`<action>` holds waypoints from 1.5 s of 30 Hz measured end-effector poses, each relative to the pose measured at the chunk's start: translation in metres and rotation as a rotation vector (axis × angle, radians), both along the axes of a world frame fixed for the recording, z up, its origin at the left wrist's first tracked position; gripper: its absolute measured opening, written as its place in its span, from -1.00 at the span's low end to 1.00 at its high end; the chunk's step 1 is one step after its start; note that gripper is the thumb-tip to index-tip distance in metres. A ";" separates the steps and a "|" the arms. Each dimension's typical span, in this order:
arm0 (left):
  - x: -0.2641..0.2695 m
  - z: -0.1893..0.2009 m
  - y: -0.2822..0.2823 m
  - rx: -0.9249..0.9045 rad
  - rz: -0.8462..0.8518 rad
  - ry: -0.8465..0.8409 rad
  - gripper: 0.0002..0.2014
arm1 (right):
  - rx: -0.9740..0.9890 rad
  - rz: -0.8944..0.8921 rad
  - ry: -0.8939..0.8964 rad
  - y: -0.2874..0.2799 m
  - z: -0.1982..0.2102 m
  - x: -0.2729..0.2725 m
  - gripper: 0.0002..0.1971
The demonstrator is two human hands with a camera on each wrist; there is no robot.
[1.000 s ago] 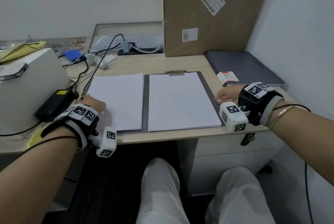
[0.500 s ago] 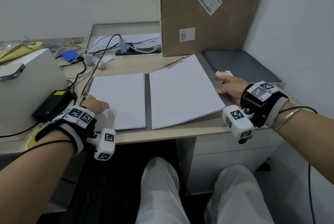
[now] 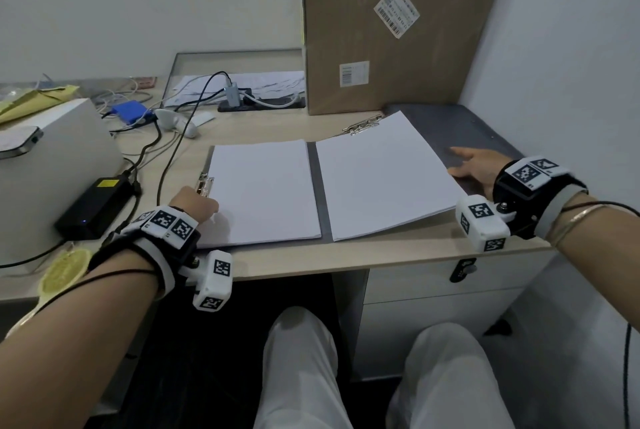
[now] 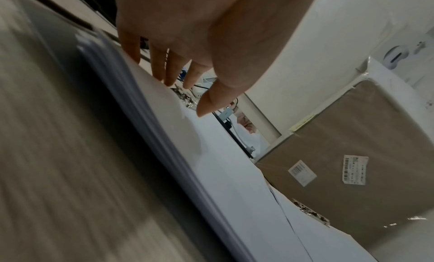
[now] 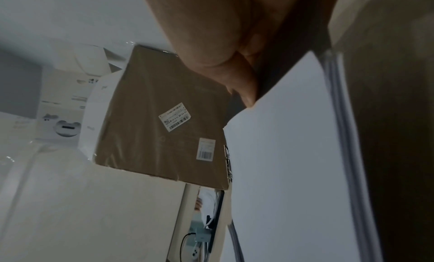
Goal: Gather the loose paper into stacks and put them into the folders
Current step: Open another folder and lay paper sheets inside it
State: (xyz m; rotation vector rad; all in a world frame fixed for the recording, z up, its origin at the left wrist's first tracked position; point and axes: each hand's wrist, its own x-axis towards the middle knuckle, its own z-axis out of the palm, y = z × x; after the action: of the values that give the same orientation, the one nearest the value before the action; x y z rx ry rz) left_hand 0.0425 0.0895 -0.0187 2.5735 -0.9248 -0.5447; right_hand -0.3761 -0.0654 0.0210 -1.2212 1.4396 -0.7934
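The left hand (image 3: 194, 208) lay on the left paper stack (image 3: 263, 193), just left of the folder's gray spine (image 3: 317, 193), its fingers (image 4: 159, 67) straight and loose. The right paper stack (image 3: 381, 175) lay on the folder, tilted up. The right hand (image 3: 474, 169) held its far edge, thumb on top. All sat on the table (image 3: 346, 255).

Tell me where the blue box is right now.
In the head view, the blue box lies at the desk's back left, among cables, left of the power strip.
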 end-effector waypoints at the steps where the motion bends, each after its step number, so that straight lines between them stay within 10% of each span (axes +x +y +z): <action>1: -0.001 0.000 -0.001 -0.024 0.012 -0.001 -0.61 | 0.003 -0.003 0.008 0.001 -0.002 0.000 -0.44; 10: 0.025 0.043 0.004 -0.218 0.138 0.362 -0.87 | -0.048 0.021 0.117 -0.007 -0.010 0.000 -0.43; 20: -0.024 0.131 0.020 -0.524 -0.441 0.909 -0.57 | -0.028 0.051 -0.030 0.006 0.003 0.001 -0.50; 29: -0.127 0.139 -0.015 -0.509 -0.623 0.765 -0.51 | 0.062 0.159 -0.127 0.032 0.031 0.011 -0.70; 33: -0.156 0.129 -0.027 -0.468 -0.634 0.749 -0.32 | 0.129 0.253 -0.167 0.040 0.047 0.013 -0.32; 39: -0.188 0.095 -0.038 -0.313 -0.619 0.600 -0.33 | 0.226 0.280 -0.377 0.033 0.049 0.013 -0.25; 45: -0.185 0.054 -0.054 -0.038 -0.630 0.410 -0.24 | 0.264 0.302 -0.225 0.035 0.031 0.015 -0.76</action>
State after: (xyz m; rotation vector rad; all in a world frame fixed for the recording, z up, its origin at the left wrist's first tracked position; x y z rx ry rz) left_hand -0.1424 0.0357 0.0354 1.9783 -1.5534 -1.1509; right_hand -0.3610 -0.0302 0.0522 -1.0751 1.1049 -0.4978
